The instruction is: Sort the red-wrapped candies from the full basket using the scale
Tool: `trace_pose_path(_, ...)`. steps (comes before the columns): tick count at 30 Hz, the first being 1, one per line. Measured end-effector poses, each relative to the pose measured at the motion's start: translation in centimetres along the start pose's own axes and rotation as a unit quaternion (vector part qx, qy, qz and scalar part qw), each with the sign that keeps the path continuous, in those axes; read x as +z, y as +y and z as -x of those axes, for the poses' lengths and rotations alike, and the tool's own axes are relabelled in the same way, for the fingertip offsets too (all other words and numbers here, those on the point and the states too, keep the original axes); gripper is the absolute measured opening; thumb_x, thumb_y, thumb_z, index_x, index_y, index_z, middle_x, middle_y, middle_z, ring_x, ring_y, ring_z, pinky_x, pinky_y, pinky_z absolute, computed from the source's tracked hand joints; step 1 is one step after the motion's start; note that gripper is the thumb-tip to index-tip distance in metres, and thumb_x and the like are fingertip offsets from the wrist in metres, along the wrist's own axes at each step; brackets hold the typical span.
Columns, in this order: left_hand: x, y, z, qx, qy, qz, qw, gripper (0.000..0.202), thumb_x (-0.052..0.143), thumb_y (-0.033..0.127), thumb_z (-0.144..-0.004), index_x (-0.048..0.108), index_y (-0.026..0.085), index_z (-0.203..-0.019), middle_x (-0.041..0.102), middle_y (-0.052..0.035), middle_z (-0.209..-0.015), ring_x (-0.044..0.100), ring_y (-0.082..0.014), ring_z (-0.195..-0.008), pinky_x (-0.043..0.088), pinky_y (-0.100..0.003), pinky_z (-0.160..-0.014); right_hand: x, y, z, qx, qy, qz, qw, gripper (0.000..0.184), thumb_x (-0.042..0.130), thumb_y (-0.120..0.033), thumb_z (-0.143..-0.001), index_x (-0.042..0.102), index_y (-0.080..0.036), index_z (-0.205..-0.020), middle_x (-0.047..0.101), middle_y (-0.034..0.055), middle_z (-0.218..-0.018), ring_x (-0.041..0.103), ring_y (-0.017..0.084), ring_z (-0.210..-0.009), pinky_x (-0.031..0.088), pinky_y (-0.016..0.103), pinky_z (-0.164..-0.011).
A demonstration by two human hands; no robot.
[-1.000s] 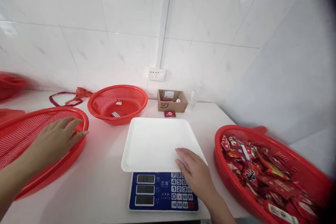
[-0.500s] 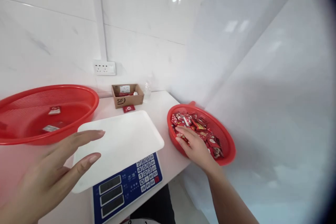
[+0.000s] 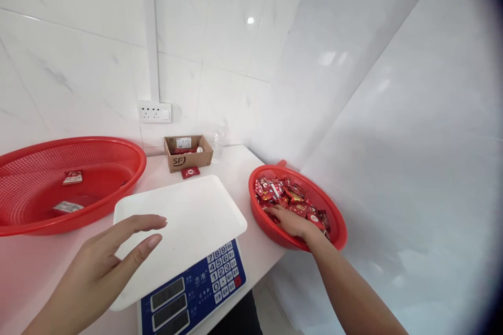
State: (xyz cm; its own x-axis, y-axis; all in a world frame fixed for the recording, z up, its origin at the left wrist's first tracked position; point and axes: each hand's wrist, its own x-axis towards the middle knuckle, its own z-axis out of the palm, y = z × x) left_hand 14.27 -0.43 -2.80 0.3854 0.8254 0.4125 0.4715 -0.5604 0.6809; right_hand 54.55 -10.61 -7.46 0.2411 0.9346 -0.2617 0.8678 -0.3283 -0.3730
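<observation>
Toward ten o'clock, with the tray as dial centre: left basket, red mesh; two packs lying apart inside it.

Toward nine: left hand, bare, at the tray's left side; thumb and index spread, nothing seen between them; remaining fingers mostly hidden.

Centre: tray, white, shallow. Four to six o'clock: scale, blue panel, displays and keypad.

Twelve o'clock: box, cardboard, open-topped, marked SF; lone pack, red, just in front. Toward one: clear plastic, form hard to make out.

Between two and three o'clock: right hand, fingers down among mixed packs in the right basket; fingertips covered, so whether they grasp or only rest cannot be told. Packs red, glossy, loosely heaped.

Handling, as judged: each pack probably light, wrapper thin, pliable, rather slippery; contents possibly brittle. Best hold: a gentle pinch across the flat faces, or by an end seam where crushing is a worry. For several together, a cupped palm; outer ones may slide off.
</observation>
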Motion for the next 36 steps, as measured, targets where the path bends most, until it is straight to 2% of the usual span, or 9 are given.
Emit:
trace_pose_path(3,-0.1,-0.1,-0.6,0.005,-0.078,0.018,0.997,0.034,0.053,0.055,-0.078,0.068,0.030,-0.094,0.072,-0.0002,-0.096,0.068,-0.0208,-0.087,0.053,-0.017,-0.048,0.3,0.0,0.1,-0.004,0.024,-0.025,0.999,0.044,0.052,-0.016,-0.077,0.061,-0.024,-0.119,0.059,0.0071,-0.125,0.056,0.025,-0.110,0.040,0.036,-0.095)
trace_pose_path(8,0.1,-0.2,-0.7,0.003,-0.096,0.027,0.995,0.033,0.051,0.053,-0.080,0.067,0.029,-0.096,0.071,-0.0012,-0.099,0.066,-0.0210,-0.092,0.055,-0.020,-0.058,0.3,-0.2,0.5,0.040,0.157,-0.084,0.983,0.031,0.048,-0.018,-0.079,0.065,-0.020,-0.104,0.069,0.0074,-0.104,0.063,0.025,-0.096,0.046,0.037,-0.087)
trace_pose_path(11,0.4,-0.2,-0.8,-0.002,-0.106,0.038,0.994,0.033,0.051,0.052,-0.081,0.067,0.028,-0.098,0.071,-0.0024,-0.100,0.066,-0.0219,-0.093,0.055,-0.021,-0.058,-0.3,-1.6,0.8,0.063,0.287,-0.127,0.947,0.034,0.038,-0.026,-0.086,0.058,-0.019,-0.113,0.065,0.0106,-0.112,0.060,0.025,-0.104,0.042,0.041,-0.093)
trace_pose_path(14,0.9,0.2,-0.8,0.001,-0.124,0.054,0.991,0.030,0.051,0.048,-0.082,0.066,0.028,-0.097,0.070,-0.0025,-0.099,0.065,-0.0222,-0.092,0.054,-0.022,-0.057,-0.7,-4.9,1.4,0.034,0.351,-0.183,0.918,0.039,0.035,-0.038,-0.091,0.048,-0.020,-0.123,0.061,0.0104,-0.119,0.057,0.022,-0.110,0.042,0.039,-0.095)
trace_pose_path(19,2.4,1.6,-0.4,0.001,-0.180,0.095,0.979,0.027,0.048,0.043,-0.086,0.064,0.026,-0.099,0.069,-0.0032,-0.097,0.063,-0.0192,-0.080,0.052,-0.027,-0.066,1.5,-13.0,2.5,-0.139,0.259,-0.448,0.844,0.044,0.043,-0.048,-0.091,0.042,-0.025,-0.128,0.064,0.0103,-0.116,0.060,0.023,-0.105,0.049,0.041,-0.087)
trace_pose_path(25,4.1,2.2,-0.1,-0.032,-0.222,0.224,0.949,0.028,0.046,0.044,-0.088,0.059,0.020,-0.094,0.064,-0.0036,-0.087,0.056,-0.0163,-0.073,0.045,-0.027,-0.065,5.9,-19.7,3.3,-0.266,0.104,-0.537,0.793,0.044,0.038,-0.044,-0.095,0.032,-0.030,-0.136,0.061,0.0092,-0.121,0.059,0.019,-0.107,0.048,0.041,-0.091)
trace_pose_path(29,4.1,1.6,-0.4,-0.078,-0.172,0.318,0.929,0.033,0.042,0.044,-0.090,0.052,0.018,-0.072,0.056,0.0003,-0.069,0.051,-0.0133,-0.064,0.042,-0.026,-0.061,6.4,-20.7,3.1,-0.281,0.120,-0.501,0.810,0.048,0.044,-0.049,-0.091,0.034,-0.029,-0.134,0.054,0.0106,-0.128,0.055,0.020,-0.112,0.051,0.037,-0.087)
trace_pose_path(33,3.5,1.2,-0.6,-0.071,-0.143,0.329,0.931,0.033,0.043,0.043,-0.090,0.054,0.019,-0.072,0.052,0.0014,-0.066,0.048,-0.0130,-0.064,0.040,-0.026,-0.062,6.0,-20.2,2.6,-0.249,0.142,-0.431,0.855,0.037,0.047,-0.055,-0.087,0.057,-0.020,-0.095,0.063,0.0042,-0.084,0.061,0.016,-0.078,0.051,0.029,-0.069)
trace_pose_path(36,3.4,1.4,-0.6,-0.071,-0.153,0.337,0.926,0.034,0.043,0.044,-0.090,0.054,0.018,-0.072,0.053,0.0004,-0.067,0.048,-0.0138,-0.065,0.041,-0.027,-0.063,5.7,-20.0,2.8,-0.249,0.116,-0.388,0.880,0.041,0.041,-0.052,-0.090,0.056,-0.019,-0.071,0.057,0.0001,-0.064,0.056,0.013,-0.063,0.046,0.025,-0.059)
